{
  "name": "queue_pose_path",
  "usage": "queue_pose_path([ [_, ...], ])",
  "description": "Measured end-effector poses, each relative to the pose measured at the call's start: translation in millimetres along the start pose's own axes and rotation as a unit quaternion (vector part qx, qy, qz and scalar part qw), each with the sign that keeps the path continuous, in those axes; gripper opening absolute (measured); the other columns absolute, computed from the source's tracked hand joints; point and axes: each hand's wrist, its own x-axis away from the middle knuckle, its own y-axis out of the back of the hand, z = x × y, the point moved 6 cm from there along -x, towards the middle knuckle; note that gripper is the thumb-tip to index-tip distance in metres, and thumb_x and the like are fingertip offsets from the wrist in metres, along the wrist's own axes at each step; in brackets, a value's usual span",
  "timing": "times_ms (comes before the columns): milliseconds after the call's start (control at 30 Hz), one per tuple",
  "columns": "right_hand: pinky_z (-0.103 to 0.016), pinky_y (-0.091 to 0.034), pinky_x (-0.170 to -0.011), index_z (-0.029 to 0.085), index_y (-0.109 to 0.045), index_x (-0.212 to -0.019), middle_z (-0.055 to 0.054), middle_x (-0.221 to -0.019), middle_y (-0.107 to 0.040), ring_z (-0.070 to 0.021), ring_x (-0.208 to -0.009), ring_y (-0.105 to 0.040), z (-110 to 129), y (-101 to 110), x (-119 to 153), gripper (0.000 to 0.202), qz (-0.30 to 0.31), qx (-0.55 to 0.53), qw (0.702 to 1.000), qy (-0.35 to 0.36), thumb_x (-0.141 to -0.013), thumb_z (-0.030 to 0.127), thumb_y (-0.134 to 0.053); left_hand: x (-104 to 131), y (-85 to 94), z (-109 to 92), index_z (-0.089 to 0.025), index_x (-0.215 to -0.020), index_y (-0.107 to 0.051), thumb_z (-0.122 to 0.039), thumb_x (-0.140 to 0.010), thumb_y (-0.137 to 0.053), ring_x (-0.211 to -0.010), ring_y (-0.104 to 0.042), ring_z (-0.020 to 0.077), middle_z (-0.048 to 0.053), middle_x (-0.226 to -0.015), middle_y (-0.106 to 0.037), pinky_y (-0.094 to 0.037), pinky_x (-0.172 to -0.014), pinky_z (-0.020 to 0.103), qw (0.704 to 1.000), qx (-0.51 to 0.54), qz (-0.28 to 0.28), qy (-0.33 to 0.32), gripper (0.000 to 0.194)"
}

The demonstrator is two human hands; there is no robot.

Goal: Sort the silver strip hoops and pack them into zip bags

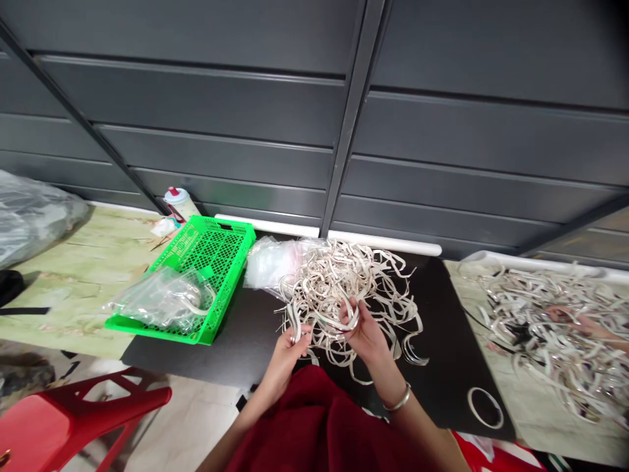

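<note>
My left hand [293, 345] is closed on the end of a whitish flat strip [295, 318], pinched between thumb and fingers. My right hand [362, 331] grips a curved run of similar strip [339, 322] just to the right, its fingers bent round it. Both hands are at the near side of a large tangled heap of white strips [339, 275] on the black board [442, 314]. Whether the two hands hold one and the same strip I cannot tell. Clear plastic bags [275, 262] lie against the heap's left side.
A green basket [228, 275] at the left holds plastic bags [171, 298]. Behind it stands a bottle [181, 202]. On the right, another person's hand [565, 318] is in a second heap of strips [555, 354]. A tape roll [485, 408] lies near the board's right edge. A red stool [73, 419] stands lower left.
</note>
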Motion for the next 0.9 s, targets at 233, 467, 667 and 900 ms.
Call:
queue_pose_path([
  [233, -0.02, -0.052, -0.064, 0.024, -0.064, -0.079, 0.005, -0.068, -0.066, -0.0095, -0.062, -0.061, -37.9, -16.1, 4.0, 0.012, 0.048, 0.048, 0.998, 0.011, -0.083, 0.034, -0.06, 4.4, -33.2, 13.3, -0.015, -0.065, -0.055, -0.034, -0.066, -0.079, -0.047, -0.04, 0.0062, -0.008, -0.05, -0.043, -0.041, -0.058, 0.022, 0.969, 0.21, 0.055, 0.114, 0.03],
  [467, -0.029, -0.052, -0.074, 0.022, -0.064, -0.09, -0.002, -0.083, -0.067, -0.016, -0.078, -0.063, -57.2, 0.6, 11.0, 0.022, -0.024, 0.171, 0.985, -0.003, -0.08, 0.041, -0.061, -2.0, -17.3, -14.1, -0.015, -0.056, -0.052, -0.039, -0.063, -0.08, -0.04, -0.024, 0.0026, -0.009, -0.043, -0.036, -0.025, -0.041, 0.018, 0.996, 0.085, 0.028, 0.003, 0.038],
  [667, -0.035, -0.043, -0.092, 0.025, -0.052, -0.118, -0.006, -0.119, -0.054, -0.0209, -0.108, -0.052, -12.1, -2.5, 39.1, 0.041, -0.096, 0.45, 0.83, 0.316, -0.08, 0.035, -0.063, -0.9, -5.2, -17.0, -0.014, -0.052, -0.052, -0.042, -0.061, -0.079, -0.038, -0.02, 0.0025, -0.009, -0.038, -0.033, -0.013, -0.039, 0.021, 1.0, -0.01, 0.005, -0.02, 0.04],
  [900, -0.047, -0.026, -0.105, 0.031, -0.06, -0.113, -0.005, -0.119, -0.057, -0.0271, -0.118, -0.046, -24.0, -43.4, 57.8, 0.039, 0.093, 0.666, 0.628, 0.391, -0.075, 0.026, -0.068, 0.1, -7.1, -17.6, -0.013, -0.052, -0.055, -0.044, -0.061, -0.078, -0.037, -0.02, 0.0025, -0.008, -0.038, -0.036, -0.012, -0.039, 0.021, 1.0, -0.016, 0.011, -0.017, 0.04],
])
